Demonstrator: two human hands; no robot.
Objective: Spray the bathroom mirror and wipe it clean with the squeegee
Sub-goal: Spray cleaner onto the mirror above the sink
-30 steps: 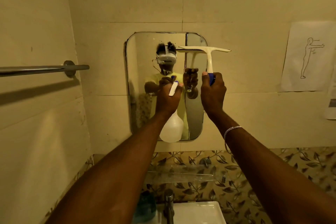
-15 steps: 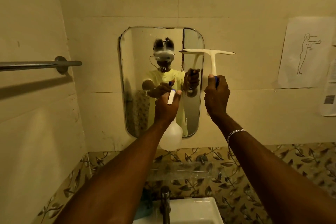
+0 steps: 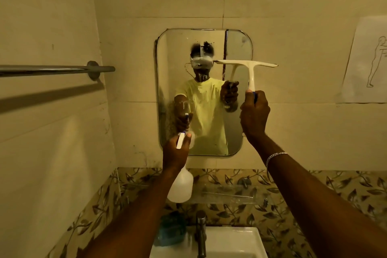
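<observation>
A rounded rectangular mirror (image 3: 178, 52) hangs on the tiled wall, with wet streaks and drips near its lower left. My left hand (image 3: 174, 153) grips the head of a white spray bottle (image 3: 181, 187), held low in front of the mirror's bottom left corner, nozzle toward the glass. My right hand (image 3: 254, 114) holds the blue handle of a white squeegee (image 3: 250, 69), whose blade lies level across the mirror's right edge, about a third of the way down.
A chrome towel bar (image 3: 52, 68) juts from the left wall. Below the mirror are a clear glass shelf (image 3: 228, 195), a tap (image 3: 201, 230) and a white sink (image 3: 234, 243). A paper sheet with a figure drawing (image 3: 368, 60) is stuck on the right wall.
My left hand has dropped with the spray bottle from mid-mirror to its lower left corner. Fresh drips show on the glass. The squeegee hand stayed at the mirror's right side.
</observation>
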